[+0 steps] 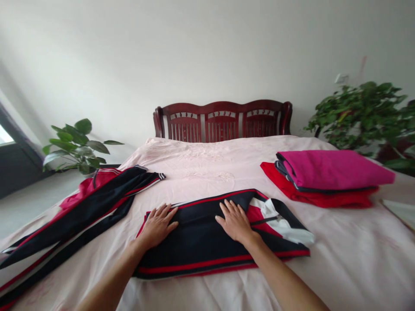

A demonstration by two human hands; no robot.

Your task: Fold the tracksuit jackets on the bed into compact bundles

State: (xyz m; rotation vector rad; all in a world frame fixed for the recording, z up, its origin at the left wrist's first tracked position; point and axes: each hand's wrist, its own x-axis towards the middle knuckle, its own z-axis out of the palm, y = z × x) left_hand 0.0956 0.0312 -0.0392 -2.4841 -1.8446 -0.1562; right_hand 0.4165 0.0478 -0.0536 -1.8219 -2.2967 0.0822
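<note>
A navy jacket (194, 237) with red and white trim lies folded in front of me on the pale pink bedspread (201, 170). Its right end shows red and white patches with a dark zip line. Flat on the left edge of the garment rests my left hand (159, 225), fingers spread. My right hand (235, 219) presses flat near the middle right, beside the red and white part, its fingers also apart. Neither hand grips the cloth. What lies beneath the top layer is mostly hidden, though a red edge shows along the bottom.
Dark striped garments (87, 211) are spread at the left, with a pink-red piece (86, 188) under them. At the right is a folded stack with a magenta cloth (337, 168) on top. A wooden headboard (222, 123) and plants (366, 114) stand behind.
</note>
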